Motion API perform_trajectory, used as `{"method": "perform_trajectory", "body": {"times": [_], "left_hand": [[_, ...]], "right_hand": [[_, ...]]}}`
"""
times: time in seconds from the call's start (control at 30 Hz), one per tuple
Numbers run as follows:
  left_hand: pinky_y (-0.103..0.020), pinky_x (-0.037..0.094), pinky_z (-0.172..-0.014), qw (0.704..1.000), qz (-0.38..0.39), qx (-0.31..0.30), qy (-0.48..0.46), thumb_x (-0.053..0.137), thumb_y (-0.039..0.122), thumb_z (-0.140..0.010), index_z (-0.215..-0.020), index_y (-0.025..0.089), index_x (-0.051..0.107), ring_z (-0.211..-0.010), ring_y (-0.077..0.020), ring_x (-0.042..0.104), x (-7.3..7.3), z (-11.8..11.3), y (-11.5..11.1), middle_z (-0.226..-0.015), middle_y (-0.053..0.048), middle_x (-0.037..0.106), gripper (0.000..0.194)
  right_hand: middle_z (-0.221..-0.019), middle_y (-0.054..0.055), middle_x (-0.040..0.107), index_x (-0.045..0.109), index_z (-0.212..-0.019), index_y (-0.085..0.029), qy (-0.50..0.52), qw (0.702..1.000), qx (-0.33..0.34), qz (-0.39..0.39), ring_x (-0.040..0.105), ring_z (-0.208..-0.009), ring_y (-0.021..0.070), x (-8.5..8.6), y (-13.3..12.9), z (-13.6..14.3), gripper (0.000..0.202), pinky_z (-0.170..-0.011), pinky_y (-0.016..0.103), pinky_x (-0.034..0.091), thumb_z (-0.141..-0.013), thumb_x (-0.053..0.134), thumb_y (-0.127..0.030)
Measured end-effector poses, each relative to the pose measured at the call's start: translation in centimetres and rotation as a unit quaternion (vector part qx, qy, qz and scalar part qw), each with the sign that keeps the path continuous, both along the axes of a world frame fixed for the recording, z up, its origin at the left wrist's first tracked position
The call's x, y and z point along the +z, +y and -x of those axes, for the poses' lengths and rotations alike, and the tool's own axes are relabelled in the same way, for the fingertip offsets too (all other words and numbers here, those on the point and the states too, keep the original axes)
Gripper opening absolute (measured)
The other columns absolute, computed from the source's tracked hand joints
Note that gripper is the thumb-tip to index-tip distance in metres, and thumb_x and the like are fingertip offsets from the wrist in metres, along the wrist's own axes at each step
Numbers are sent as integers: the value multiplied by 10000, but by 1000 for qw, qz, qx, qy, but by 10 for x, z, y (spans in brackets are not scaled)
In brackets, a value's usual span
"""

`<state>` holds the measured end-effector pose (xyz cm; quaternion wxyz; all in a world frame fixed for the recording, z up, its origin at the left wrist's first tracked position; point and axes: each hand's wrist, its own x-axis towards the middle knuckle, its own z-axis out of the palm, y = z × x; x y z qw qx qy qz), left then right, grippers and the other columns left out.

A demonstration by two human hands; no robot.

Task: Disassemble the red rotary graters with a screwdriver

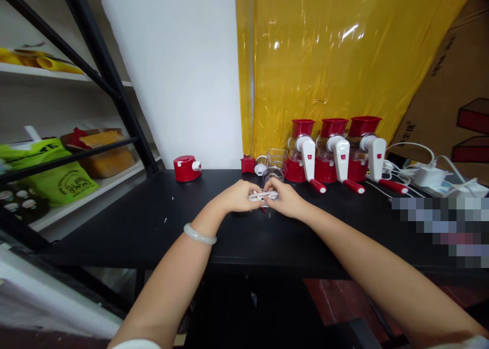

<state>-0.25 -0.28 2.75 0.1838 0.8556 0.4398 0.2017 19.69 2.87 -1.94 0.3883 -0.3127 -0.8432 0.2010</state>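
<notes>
My left hand [240, 196] and my right hand [287, 200] meet over the table, both closed on the same white plastic part [257, 197]. It is long and narrow, and the fingers cover much of it. A small red piece [263, 210] shows just below it; whether the two are joined, I cannot tell. Just beyond my hands lie a clear plastic housing [276, 160], a white-rimmed drum [261, 164] and a red hopper [247, 164]. Farther left stands a red base [186, 168] with a white knob on its side.
Several assembled red-and-white rotary graters [307, 158] stand in a row at the back right, cranks facing me. White cables and a power strip [430, 177] lie right of them. A black-framed shelf [114, 130] with bags borders the black table [145, 226] on the left.
</notes>
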Motion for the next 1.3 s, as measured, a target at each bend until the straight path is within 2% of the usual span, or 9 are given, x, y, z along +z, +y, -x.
{"method": "perform_trajectory", "body": {"times": [0.2,0.33,0.47,0.57,0.63,0.77,0.93,1.17,1.3], "left_hand": [[-218,403,-598,1000,-16,2,3,668,388,-793,-953,153,745,-673,-150,635,-1,1,2,-769,-34,729,294],[-223,387,-583,999,-38,26,5,661,412,-805,-893,159,716,-642,-148,611,-1,3,4,-732,-28,710,273],[-231,374,-582,995,-72,70,-2,631,439,-832,-887,168,696,-629,-150,594,-1,8,8,-731,-21,700,283],[-251,378,-598,984,-112,135,9,627,466,-831,-914,173,694,-658,-171,602,0,15,14,-778,-39,711,312],[-265,388,-606,975,-124,180,33,616,492,-836,-924,175,688,-690,-191,618,0,22,18,-816,-60,719,337],[-289,448,-673,950,-100,273,114,609,469,-848,-963,176,690,-840,-246,677,0,38,26,-953,-117,738,325],[-367,516,-794,886,-13,406,221,637,398,-830,-1052,148,710,-1049,-347,675,4,53,27,-1138,-202,709,343],[-403,532,-875,845,29,480,235,726,357,-762,-1196,118,674,-1132,-369,641,11,63,21,-1220,-225,673,499],[-398,527,-886,827,35,522,204,696,274,-782,-1193,104,678,-1156,-365,630,8,69,25,-1242,-237,659,446]], "right_hand": [[-886,23,663,535,-976,-216,2,1000,-9,-3,615,-737,173,1,-1,0,221,-694,308,464,-769,612,-231],[-989,63,640,529,-1001,-214,30,997,-35,-55,625,-886,216,-1,4,0,245,-807,373,491,-770,609,-217],[-1048,108,588,520,-1051,-202,59,992,-79,-83,597,-988,261,-4,11,-1,275,-861,436,503,-795,610,-246],[-1078,129,560,519,-1102,-192,64,988,-112,-79,586,-997,273,-3,14,-2,298,-854,455,516,-818,588,-251],[-1087,135,554,522,-1119,-187,64,987,-125,-78,584,-1018,278,-3,14,-3,297,-862,456,518,-829,567,-232],[-1102,129,567,538,-1118,-192,51,987,-131,-77,587,-1047,272,-5,16,-4,282,-874,443,513,-836,537,-187],[-1039,102,615,572,-1050,-191,20,991,-107,-73,616,-968,235,-9,18,-3,225,-872,413,500,-841,510,-139],[-986,90,630,586,-997,-191,20,992,-99,-70,622,-922,219,-9,16,-2,175,-845,388,499,-844,519,-142],[-978,90,637,593,-983,-189,16,993,-97,-61,623,-918,220,-9,17,-2,154,-860,391,494,-845,528,-163]]}}
